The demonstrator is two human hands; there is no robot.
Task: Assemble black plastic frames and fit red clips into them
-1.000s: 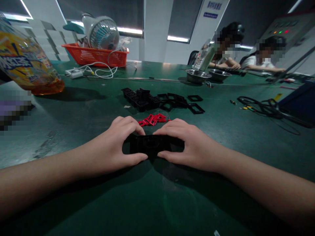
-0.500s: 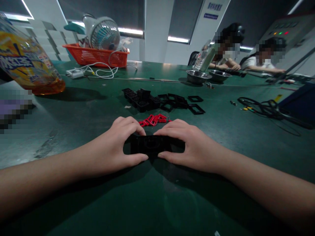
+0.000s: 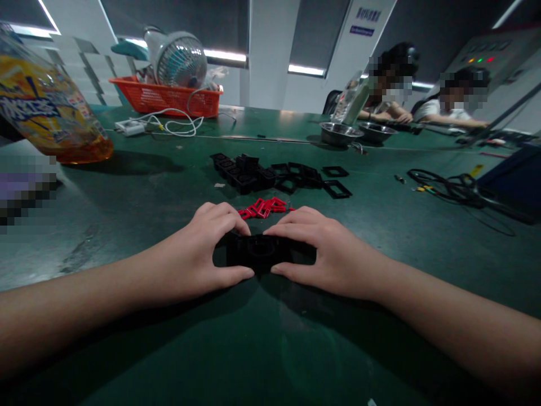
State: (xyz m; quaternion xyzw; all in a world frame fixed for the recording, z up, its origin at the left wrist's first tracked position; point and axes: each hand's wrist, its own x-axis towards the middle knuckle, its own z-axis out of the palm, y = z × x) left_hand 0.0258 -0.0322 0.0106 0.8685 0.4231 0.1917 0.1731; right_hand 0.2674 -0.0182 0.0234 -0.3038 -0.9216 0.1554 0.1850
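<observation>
Green flat-topped table (image 3: 253,349), qty 1: under & around block (landmark, item 2).
1. Sm. white scrap (image 3: 372,402), qty 1: nearer than block, to its R.
2. Black rect. plastic block (image 3: 262,251), qty 1: betw. both hands; on table or just above, can't tell; surface mostly too dark to read.
3. Bare L hand (image 3: 207,242): at block's L; thumb & fingers curved in wide C, thumb tip at block's near edge, fingertips at far edge; has hold of block, palm clear of it.
4. Bare R hand (image 3: 332,248): at block's R; same wide C, tips at near & far edges; has hold of block too.
5. Sm. red plastic rect. frames (image 3: 264,208), several, loose heap: just beyond block.
6. Black boxy plastic modules (image 3: 243,175), cluster: beyond block, slightly L.
7. Black open rect. plastic frames (image 3: 337,196), several, some overlapping: beyond block, slightly R.
8. Black coiled cable (image 3: 456,186): well R of block, farther back.
9. Clear plastic bottle w/ yellow label, amber liquid (image 3: 54,107): well L of block, farther back.
10. Round steel bowls (image 3: 341,134), qty 2: far R of block.
11. Red plastic mesh basket (image 3: 177,101), w/ round caged fan (image 3: 181,59): far L of block.
12. Two seated persons (image 3: 450,113): farthest R of block.
</observation>
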